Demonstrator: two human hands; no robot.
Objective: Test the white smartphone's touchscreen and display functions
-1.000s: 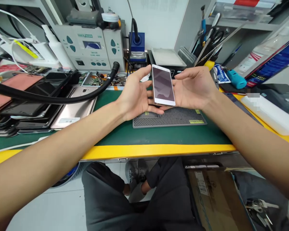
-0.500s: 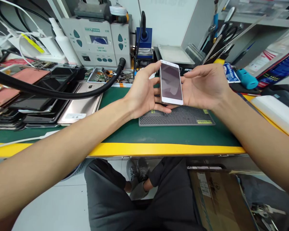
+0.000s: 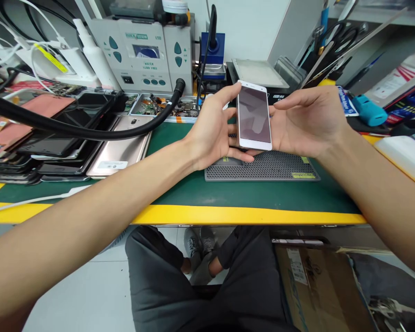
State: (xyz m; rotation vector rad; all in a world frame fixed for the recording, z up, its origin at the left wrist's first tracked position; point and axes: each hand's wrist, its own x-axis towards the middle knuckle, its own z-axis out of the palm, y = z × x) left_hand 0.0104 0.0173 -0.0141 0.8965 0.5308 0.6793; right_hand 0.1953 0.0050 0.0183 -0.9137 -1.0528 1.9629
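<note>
A white-framed smartphone (image 3: 254, 115) with a dark, reflective screen is held upright and slightly leaning above the bench. My left hand (image 3: 217, 127) grips its left side, the thumb at the top corner and the fingers reaching behind and under it. My right hand (image 3: 306, 121) supports the phone from the right. Its fingers pass behind the phone and are partly hidden, while the thumb stays off the screen. Below both hands lies a grey perforated mat (image 3: 263, 170) with yellow labels.
Stacked phones and tablets (image 3: 65, 133) crowd the left. A black hose (image 3: 100, 133) crosses them from a grey rework station (image 3: 141, 60). Behind are a tray of small parts (image 3: 166, 107) and a blue iron stand (image 3: 212, 50). Tools (image 3: 332, 41) and a teal object (image 3: 370, 109) sit right.
The whole view has shifted a little, so the hands and phone appear slightly further right. Their hold on the phone looks the same.
</note>
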